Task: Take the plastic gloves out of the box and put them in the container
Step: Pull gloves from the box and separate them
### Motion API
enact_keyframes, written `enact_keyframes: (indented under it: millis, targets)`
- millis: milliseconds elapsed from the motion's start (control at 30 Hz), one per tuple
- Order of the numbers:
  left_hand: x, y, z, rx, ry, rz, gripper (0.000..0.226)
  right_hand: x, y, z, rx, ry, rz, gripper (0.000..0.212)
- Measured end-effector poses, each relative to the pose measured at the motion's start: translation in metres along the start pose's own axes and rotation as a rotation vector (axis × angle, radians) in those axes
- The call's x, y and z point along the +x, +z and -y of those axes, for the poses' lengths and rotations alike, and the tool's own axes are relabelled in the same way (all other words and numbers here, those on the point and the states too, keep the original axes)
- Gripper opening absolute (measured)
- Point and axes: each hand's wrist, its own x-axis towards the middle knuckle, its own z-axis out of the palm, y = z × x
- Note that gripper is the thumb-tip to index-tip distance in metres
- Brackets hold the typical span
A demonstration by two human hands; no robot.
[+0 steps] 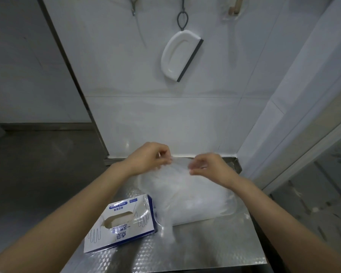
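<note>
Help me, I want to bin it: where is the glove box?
Head view: the glove box lies lower left on the steel counter, just left of the heap of plastic gloves.

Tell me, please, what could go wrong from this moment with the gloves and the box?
1. The left hand and the right hand both pinch the thin top layer of the plastic gloves. Pulling apart might tear it or let it slip.
2. The glove box lies at the left edge of the metal table, close to the left forearm. A sweep could push it off.
3. The pile looks loose, so gloves may slide away.
</note>
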Motion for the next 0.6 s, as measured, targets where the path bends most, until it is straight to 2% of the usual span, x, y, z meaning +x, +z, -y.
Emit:
enact_keyframes:
  millis: [100,200,300,367,433,600]
  targets:
    - [0.011,-0.005,-0.015,-0.029,0.124,-0.244,0.011,0.004,-0.022,0.012,-0.009,-0.089,-0.241,0.014]
    - [0.009,-0.003,-0.036,-0.081,0.308,-0.491,0.011,-0.004,-0.039,0.030,-0.097,-0.337,-0.547,0.007]
    - [-0.008,0.003,-0.037,-0.030,0.441,-0.510,0.009,-0.024,-0.041,0.036,-0.275,-0.548,-0.665,0.007]
    - [-0.020,0.012,-0.025,0.073,0.445,-0.430,0.008,-0.036,-0.030,0.026,-0.403,-0.619,-0.638,0.010]
    - [-0.030,0.026,-0.007,0.203,0.407,-0.316,0.006,-0.043,-0.008,0.005,-0.500,-0.602,-0.507,0.013]
    - [-0.038,0.065,0.033,0.451,0.304,0.037,0.006,-0.047,0.044,-0.043,-0.607,-0.344,-0.031,0.044]
